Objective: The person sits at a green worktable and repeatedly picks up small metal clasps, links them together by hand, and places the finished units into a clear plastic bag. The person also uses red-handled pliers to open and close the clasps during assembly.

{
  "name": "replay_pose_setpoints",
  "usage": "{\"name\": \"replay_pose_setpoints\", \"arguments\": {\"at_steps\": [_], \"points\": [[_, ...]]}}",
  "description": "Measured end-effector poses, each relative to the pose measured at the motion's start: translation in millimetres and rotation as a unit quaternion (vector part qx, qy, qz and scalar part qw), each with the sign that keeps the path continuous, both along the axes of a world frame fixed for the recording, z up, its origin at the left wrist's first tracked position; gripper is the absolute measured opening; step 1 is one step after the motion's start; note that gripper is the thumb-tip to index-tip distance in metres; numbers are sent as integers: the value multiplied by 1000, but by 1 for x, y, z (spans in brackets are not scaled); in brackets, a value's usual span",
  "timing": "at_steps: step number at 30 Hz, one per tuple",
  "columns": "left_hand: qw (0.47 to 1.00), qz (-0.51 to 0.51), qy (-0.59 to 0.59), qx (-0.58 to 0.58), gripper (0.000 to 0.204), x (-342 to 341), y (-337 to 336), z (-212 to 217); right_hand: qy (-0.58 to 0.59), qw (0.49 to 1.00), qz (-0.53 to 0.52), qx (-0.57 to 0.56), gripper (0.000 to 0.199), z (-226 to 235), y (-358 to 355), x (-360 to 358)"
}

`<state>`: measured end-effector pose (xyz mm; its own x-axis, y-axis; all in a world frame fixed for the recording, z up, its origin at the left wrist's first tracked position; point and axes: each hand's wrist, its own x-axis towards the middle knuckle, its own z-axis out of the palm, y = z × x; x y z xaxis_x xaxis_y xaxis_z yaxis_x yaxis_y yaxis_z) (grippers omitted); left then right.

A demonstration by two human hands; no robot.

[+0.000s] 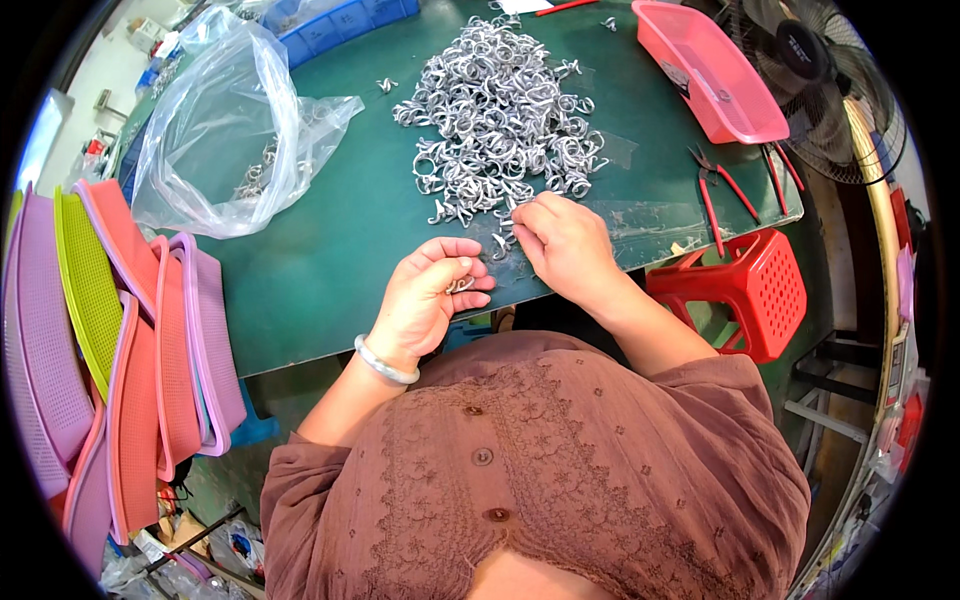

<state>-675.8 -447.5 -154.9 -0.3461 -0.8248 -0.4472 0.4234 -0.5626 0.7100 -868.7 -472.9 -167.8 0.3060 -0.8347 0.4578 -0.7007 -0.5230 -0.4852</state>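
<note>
A large heap of small silver metal ring-shaped parts (500,115) lies in the middle of the green table (330,250). My left hand (430,295) is near the table's front edge, fingers curled around a few of these metal parts (460,285). My right hand (565,245) rests just right of it at the near edge of the heap, fingertips pinching a small metal part (503,243). A pale bangle (385,365) circles my left wrist.
A clear plastic bag (225,120) holding some metal parts lies at the left. A pink tray (710,70) and red-handled pliers (715,190) sit at the right. Stacked coloured baskets (110,340) lean at the left; a red stool (745,290) and a fan (810,70) stand to the right.
</note>
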Motion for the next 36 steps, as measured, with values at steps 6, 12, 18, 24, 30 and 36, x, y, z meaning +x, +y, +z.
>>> {"name": "replay_pose_setpoints", "arguments": {"at_steps": [6, 12, 18, 24, 30, 36], "points": [[996, -11, -76, -43, 21, -9, 0, 6, -141, 990, -7, 30, 10, 3, 0, 1], [988, -3, -104, -116, 24, -17, -3, 12, -497, 802, 140, 301, 7, 4, -2, -8], [981, -39, -63, -179, 18, -20, 1, 23, -588, 684, 191, 387, 9, 9, 0, -5], [979, -31, -67, -188, 14, -22, 1, 28, -582, 673, 213, 403, 7, 8, 1, -1], [990, -52, -94, -93, 19, -18, 0, 27, -445, 851, 146, 238, 9, 8, 8, 3], [997, -51, 45, -25, 22, -14, 0, 16, -276, 951, 136, 20, 37, 19, 14, 8]]}}
